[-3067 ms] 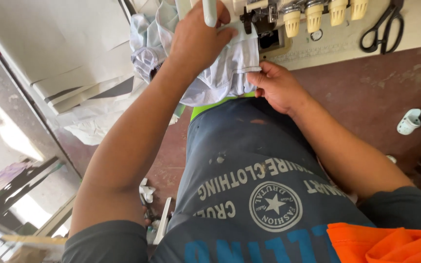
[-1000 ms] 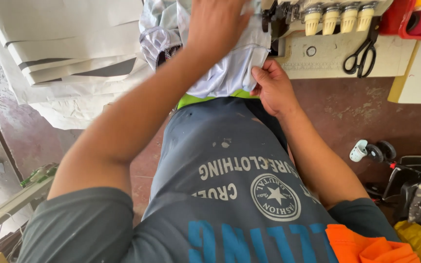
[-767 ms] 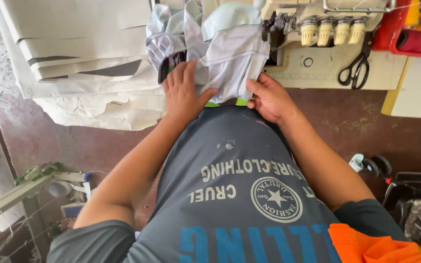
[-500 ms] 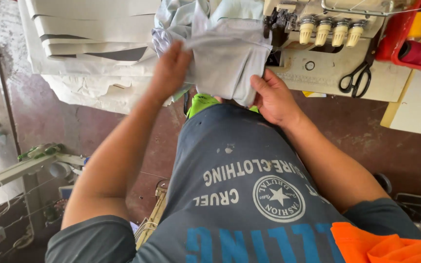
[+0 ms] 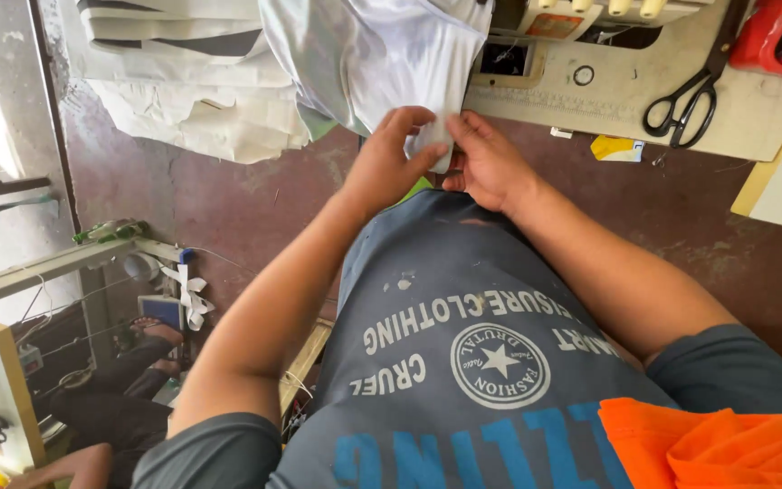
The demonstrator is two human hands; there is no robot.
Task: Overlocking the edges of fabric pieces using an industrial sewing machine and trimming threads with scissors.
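Desk (image 5: 776, 127): pale top, seen along the upper right; taken as the landmark. Its near edge ran above a brown floor.

White fabric (image 5: 382, 54): large pale garment piece, hung over the desk's left end and draped down off its near edge. Its lower corner was gathered just below that edge, between both hands.

Stack of folded white cloth (image 5: 183, 81): seen well left of the desk, beyond the hanging fabric.

Sewing machine (image 5: 572, 27): cream body, set on the desk at its far side, just right of the fabric; only the base and lower knobs were in view.

Left hand (image 5: 389, 163): held just below the desk's near edge. Grip closed, thumb and fingertips pinched on the fabric's lower corner.

Right hand (image 5: 486, 163): held beside the left, also just below the desk edge. Grip closed on the same corner from the right, thumb pressed against the folded edge. The two hands were touching or nearly so at the pinch.

Scissors (image 5: 690, 100): black-handled, laid flat on the desk, right of the machine, untouched.

Yellow scrap (image 5: 615, 148): small, noted at the desk's near edge, below the scissors.
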